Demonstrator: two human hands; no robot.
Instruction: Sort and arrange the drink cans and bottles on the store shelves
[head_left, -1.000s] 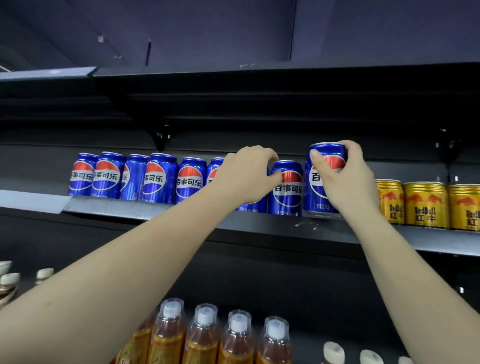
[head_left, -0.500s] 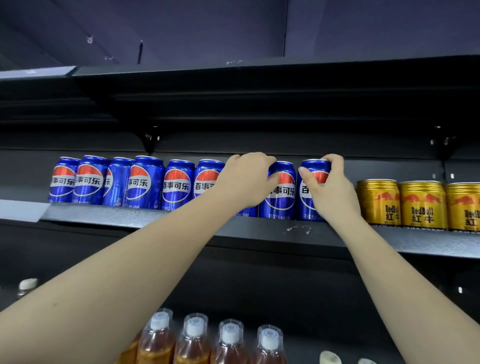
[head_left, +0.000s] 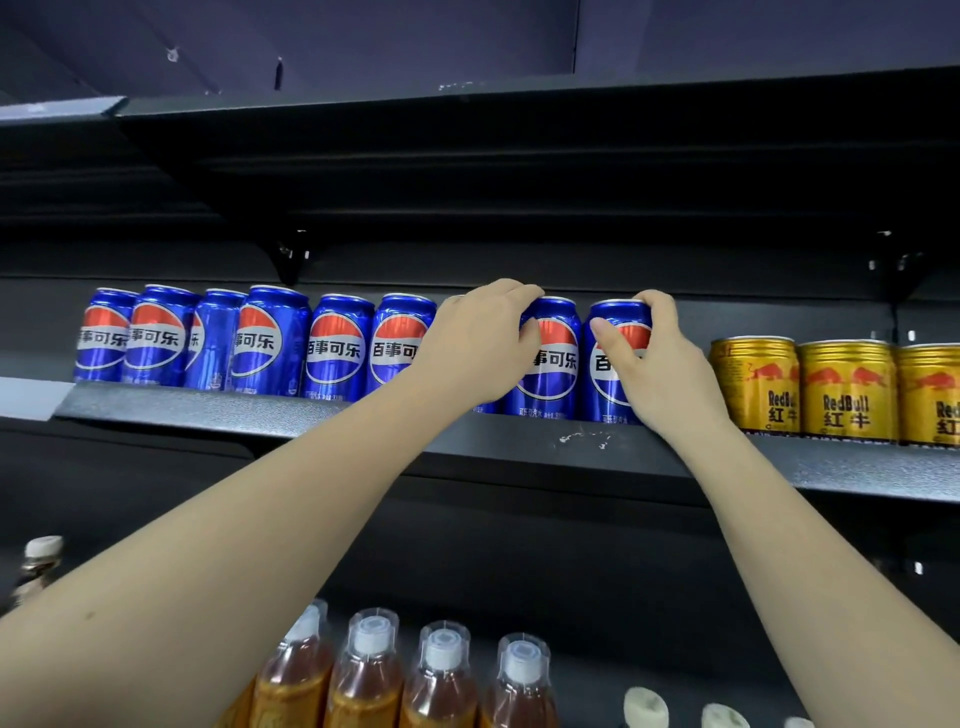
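Our right hand (head_left: 657, 364) grips the end blue can (head_left: 613, 358), standing upright on the shelf (head_left: 311, 415); our left hand (head_left: 478, 343) grips its hidden neighbour at nine o'clock. Gold cans (head_left: 847, 389) wait at three o'clock.

A single head-worn wide-angle view looks up and forward, from close range, at the dark metal shelf (head_left: 363, 423) (its lip about level with the lens, perhaps), both forearms reaching in from below.
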